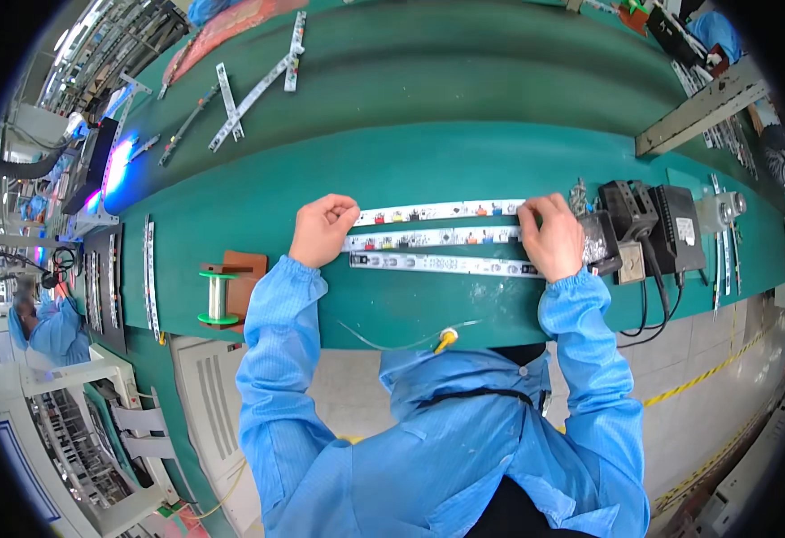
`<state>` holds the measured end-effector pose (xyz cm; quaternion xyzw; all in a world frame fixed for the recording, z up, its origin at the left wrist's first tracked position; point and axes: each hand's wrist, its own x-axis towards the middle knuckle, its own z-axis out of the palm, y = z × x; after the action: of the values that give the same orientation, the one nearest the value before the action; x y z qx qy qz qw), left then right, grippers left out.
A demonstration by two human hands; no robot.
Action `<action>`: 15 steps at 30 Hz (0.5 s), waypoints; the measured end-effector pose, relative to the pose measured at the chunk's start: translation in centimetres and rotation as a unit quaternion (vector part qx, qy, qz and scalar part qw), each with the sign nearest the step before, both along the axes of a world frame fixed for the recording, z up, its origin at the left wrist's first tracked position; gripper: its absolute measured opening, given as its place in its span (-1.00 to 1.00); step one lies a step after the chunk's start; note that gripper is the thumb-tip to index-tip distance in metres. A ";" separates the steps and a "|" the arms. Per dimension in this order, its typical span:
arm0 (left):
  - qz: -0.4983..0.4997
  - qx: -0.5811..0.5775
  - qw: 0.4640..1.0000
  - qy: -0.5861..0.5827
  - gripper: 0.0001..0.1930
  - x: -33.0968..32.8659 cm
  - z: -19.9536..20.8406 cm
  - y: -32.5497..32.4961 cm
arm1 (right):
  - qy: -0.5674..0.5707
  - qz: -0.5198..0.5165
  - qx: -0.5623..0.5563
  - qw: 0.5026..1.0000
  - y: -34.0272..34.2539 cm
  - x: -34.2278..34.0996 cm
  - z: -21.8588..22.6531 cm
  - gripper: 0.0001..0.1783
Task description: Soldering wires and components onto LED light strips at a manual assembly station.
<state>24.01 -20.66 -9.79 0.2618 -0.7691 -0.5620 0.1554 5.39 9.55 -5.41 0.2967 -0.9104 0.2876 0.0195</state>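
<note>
Three long narrow circuit board strips lie side by side on the green bench mat in front of me. The farthest white circuit board strip carries small red, yellow, black, blue and orange parts. At its left end my left hand is closed in a pinch. My right hand pinches its right end, fingers bent down. Just nearer lies a similar middle strip, its ends close to both hands. The nearest strip shows a different face, with dark ends and printed marks. My fingertips partly hide the ends of the far strip.
On the left a solder wire spool stands by a brown holder. Black power adapters with cables sit right of my hand. A yellow-ended cord lies at the near edge. More strips lie crossed at the back left.
</note>
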 end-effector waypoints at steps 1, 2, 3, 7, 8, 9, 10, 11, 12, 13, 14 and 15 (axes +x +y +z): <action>0.002 0.002 1.000 -0.002 -0.89 -0.1 0.9 0.2 | 0.008 -0.007 0.005 1.000 -0.1 -0.2 0.3 -0.84; -0.016 -0.098 0.994 -0.043 -0.91 0.0 1.5 0.4 | 0.010 -0.010 0.012 1.000 0.2 0.0 0.0 -0.83; -0.032 -0.201 0.976 -0.080 -0.93 -0.2 2.1 0.2 | 0.017 -0.012 0.015 1.000 0.1 0.1 -0.3 -0.82; 0.074 -0.279 0.956 0.050 -0.93 1.5 2.1 0.6 | 0.076 0.046 -0.111 0.990 2.3 1.2 0.3 -0.81; 0.122 -0.196 0.970 0.079 -0.94 2.6 1.9 1.1 | 0.060 0.079 -0.114 0.988 3.5 2.1 0.2 -0.79; 0.130 -0.195 0.969 0.077 -0.94 3.5 2.4 2.1 | 0.052 0.113 -0.119 0.985 4.5 3.0 0.4 -0.78; 0.116 -0.149 0.976 0.105 -0.93 4.8 3.4 3.9 | 0.056 0.142 -0.100 0.983 5.4 4.5 0.8 -0.73; 0.102 -0.103 0.980 0.133 -0.91 6.3 4.2 5.7 | 0.081 0.173 -0.079 0.978 5.6 5.4 0.8 -0.71; 0.076 -0.160 0.981 0.074 -0.94 7.6 5.1 7.0 | 0.113 0.206 -0.064 0.970 5.0 5.6 1.0 -0.69; 0.071 -0.144 0.984 0.080 -0.94 8.2 5.0 8.2 | 0.122 0.228 -0.057 0.964 4.4 5.6 0.7 -0.67; 0.064 -0.128 0.986 0.086 -0.94 8.5 4.9 9.3 | 0.126 0.231 -0.058 0.963 3.9 5.4 0.3 -0.67; 0.064 -0.100 0.990 0.077 -0.94 8.9 5.1 10.6 | 0.115 0.245 -0.052 0.961 3.8 5.3 -0.3 -0.67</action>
<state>32.91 -10.03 -4.72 0.2501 -0.7886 -0.4898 0.2751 10.65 13.34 -5.74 0.5403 -0.7854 0.2940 0.0687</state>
